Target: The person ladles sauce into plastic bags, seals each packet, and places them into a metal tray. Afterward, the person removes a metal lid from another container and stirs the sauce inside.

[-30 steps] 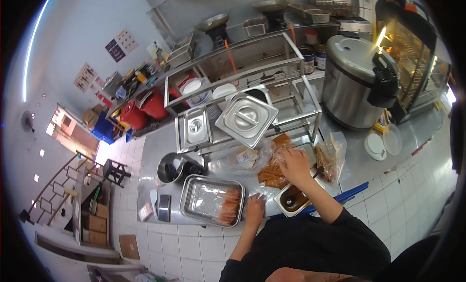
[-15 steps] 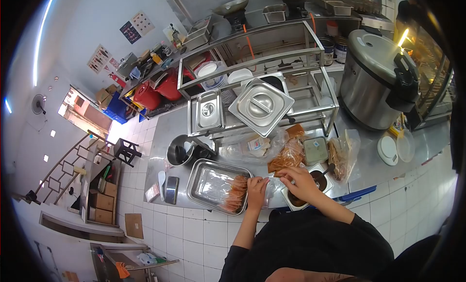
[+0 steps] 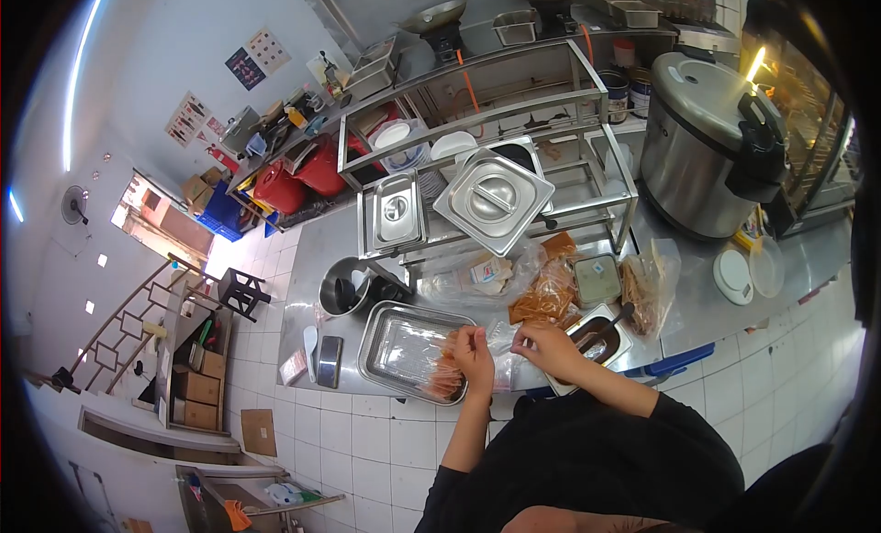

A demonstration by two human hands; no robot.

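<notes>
The left hand (image 3: 473, 359) is raised over the right end of a metal tray (image 3: 387, 348), its fingers curled in toward the thumb. Thin orange-red pieces (image 3: 443, 375) lie stacked in that end of the tray, just beside the hand. The right hand (image 3: 549, 349) is bent, fingertips near the thumb, apart from the left hand and just in front of orange-brown pieces (image 3: 549, 296) on the tabletop (image 3: 702, 311). At this size, I cannot tell whether either hand pinches anything. A sauce container (image 3: 626, 344) stands beside the right hand.
</notes>
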